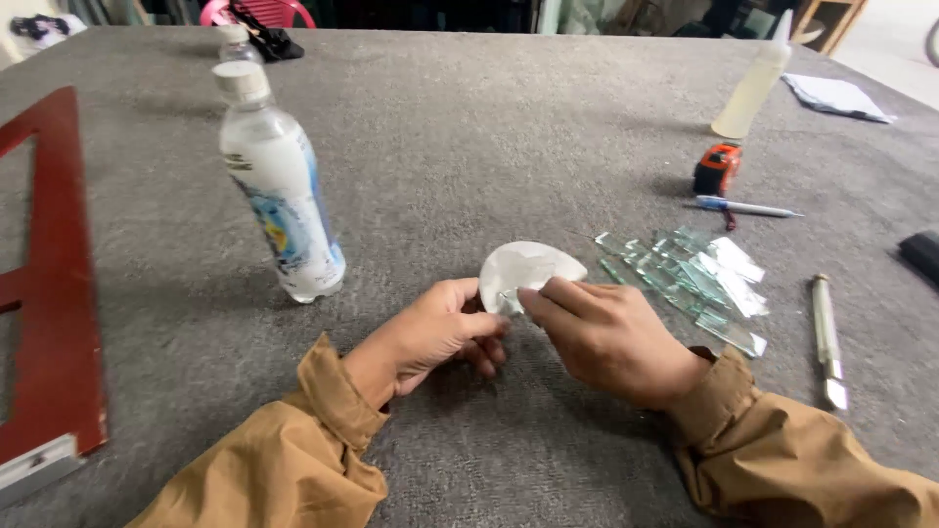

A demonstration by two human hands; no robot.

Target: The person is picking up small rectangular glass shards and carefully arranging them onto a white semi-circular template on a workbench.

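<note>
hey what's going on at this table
A person in tan sleeves holds a rounded, flat piece of clear glass between both hands, left hand and right hand, just above a grey carpeted table. Cut glass strips lie beside them, with a metal glass cutter and a plastic bottle nearby.

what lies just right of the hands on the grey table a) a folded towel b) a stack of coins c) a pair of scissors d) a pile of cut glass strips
d: a pile of clear, greenish-edged glass strips lies on the grey table just past the right hand, which together with the left hand holds a rounded piece of glass.
</note>
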